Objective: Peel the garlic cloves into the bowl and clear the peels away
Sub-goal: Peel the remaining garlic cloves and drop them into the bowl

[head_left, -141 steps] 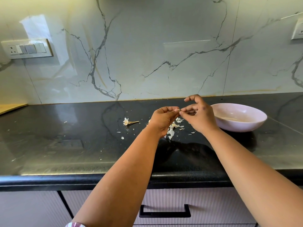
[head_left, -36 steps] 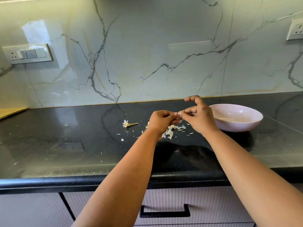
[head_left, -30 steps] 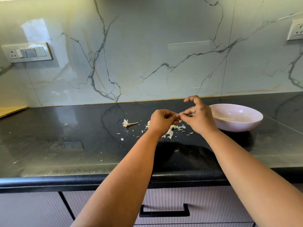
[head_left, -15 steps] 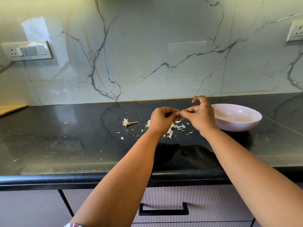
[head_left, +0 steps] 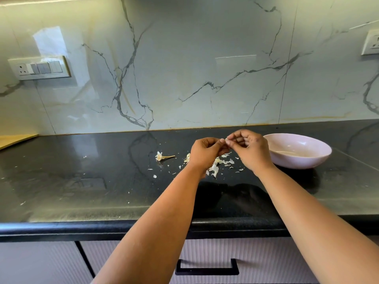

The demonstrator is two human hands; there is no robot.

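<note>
Both hands have risen slightly since half a second ago; the left hand [head_left: 205,153] and right hand [head_left: 251,149] pinch a garlic clove [head_left: 226,139] between fingertips, above scattered peels [head_left: 215,167]. Just right sits the bowl [head_left: 320,158]; bare counter [head_left: 71,181] stretches left.

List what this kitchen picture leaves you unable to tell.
- Garlic clove, head view: only a pale tip shows between the left hand and right hand; how much is peeled is unclear.
- Bowl: near wall hides its bottom, contents unclear.
- Peels: partly behind the wrists.
</note>
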